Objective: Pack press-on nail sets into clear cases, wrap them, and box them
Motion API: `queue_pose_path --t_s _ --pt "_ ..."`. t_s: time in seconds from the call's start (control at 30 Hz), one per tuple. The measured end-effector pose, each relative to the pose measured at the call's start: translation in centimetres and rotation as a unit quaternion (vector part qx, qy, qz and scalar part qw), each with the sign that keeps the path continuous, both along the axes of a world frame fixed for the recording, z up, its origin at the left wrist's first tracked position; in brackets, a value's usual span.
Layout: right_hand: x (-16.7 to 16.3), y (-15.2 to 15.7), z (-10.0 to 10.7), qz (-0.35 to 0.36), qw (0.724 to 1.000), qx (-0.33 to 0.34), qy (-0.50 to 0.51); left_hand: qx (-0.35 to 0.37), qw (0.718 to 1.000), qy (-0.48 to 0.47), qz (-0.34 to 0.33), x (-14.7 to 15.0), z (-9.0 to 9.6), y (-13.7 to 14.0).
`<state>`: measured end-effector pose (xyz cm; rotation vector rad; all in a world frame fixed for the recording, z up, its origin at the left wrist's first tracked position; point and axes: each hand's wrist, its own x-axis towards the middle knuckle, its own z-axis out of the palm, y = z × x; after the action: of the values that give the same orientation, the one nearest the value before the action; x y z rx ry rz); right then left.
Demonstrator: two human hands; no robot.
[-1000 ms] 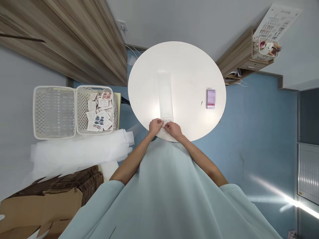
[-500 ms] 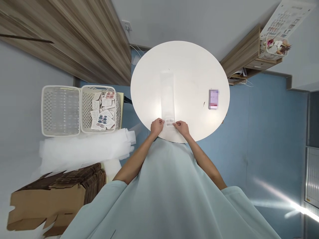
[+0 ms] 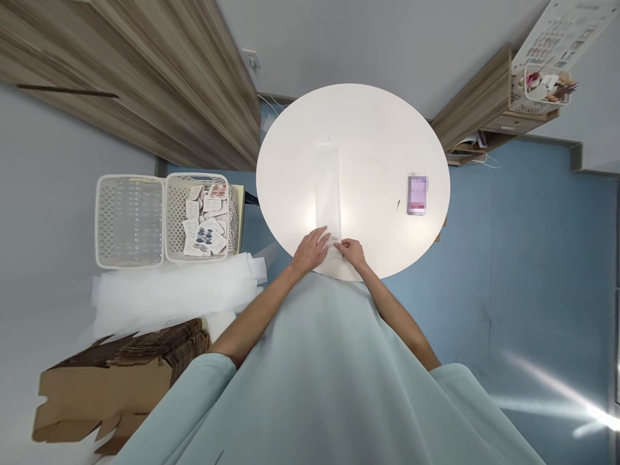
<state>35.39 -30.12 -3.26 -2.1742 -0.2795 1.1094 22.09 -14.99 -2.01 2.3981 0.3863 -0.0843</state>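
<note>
Translucent and whitish, a long narrow strip (image 3: 328, 187) is lying lengthwise on the white counter (image 3: 372, 129). At its near end the left hand (image 3: 311, 250) is resting, fingers apart; the right hand (image 3: 352, 252) is pinching its right edge, thumb and fingertips together. Well to the right, a purple pack (image 3: 417, 195) is lying, its front pixelated beyond reading. Leftward, cards (image 3: 205, 237) in a white basket (image 3: 175, 213) are bearing print too small to read. Farther off, a white chart (image 3: 564, 32) is showing small pictures.
</note>
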Motion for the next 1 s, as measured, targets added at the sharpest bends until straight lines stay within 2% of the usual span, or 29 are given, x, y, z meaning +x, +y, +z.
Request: queue_pose_path --t_s 0.07,0.13,0.27,0.4,0.47,0.57,0.67,0.77,0.87,1.0 --pt "0.1 -0.2 0.2 -0.005 1.000 0.012 0.010 0.000 0.997 -0.003 -0.076 -0.4 -0.2 -0.1" --pt "0.3 -0.4 0.3 -0.010 0.999 0.026 0.025 -0.001 0.993 0.009 -0.116 -0.9 -0.7 -0.3" --pt "0.4 -1.0 0.2 -0.030 0.993 0.055 0.096 -0.002 0.991 0.019 -0.134 -1.4 -1.6 -0.4" --pt "0.6 -1.8 0.2 -0.034 0.987 0.065 0.143 0.002 0.991 0.023 -0.130 -1.2 -1.7 -0.6" --pt "0.7 -2.2 0.5 -0.003 0.994 0.040 0.106 -0.006 0.992 0.026 -0.121 -1.0 -1.5 -0.7" --pt "0.9 -3.0 1.3 0.083 0.995 0.012 -0.050 -0.021 0.995 0.032 -0.097 -1.0 -1.2 -0.9" --pt "0.8 -3.3 2.3 0.230 0.957 0.014 -0.178 -0.035 0.996 0.034 -0.080 -1.0 -1.1 -0.8" --pt "0.7 -3.2 2.7 0.339 0.920 0.022 -0.194 -0.054 0.995 0.034 -0.073 -0.9 -1.1 -0.6" --pt "0.9 -2.8 2.3 0.342 0.922 0.038 -0.177 -0.083 0.995 0.037 -0.047 -0.8 -1.0 -0.6" --pt "1.5 -2.5 1.4 0.281 0.949 0.053 -0.134 -0.153 0.985 0.053 0.055 -0.6 -0.7 -0.5"
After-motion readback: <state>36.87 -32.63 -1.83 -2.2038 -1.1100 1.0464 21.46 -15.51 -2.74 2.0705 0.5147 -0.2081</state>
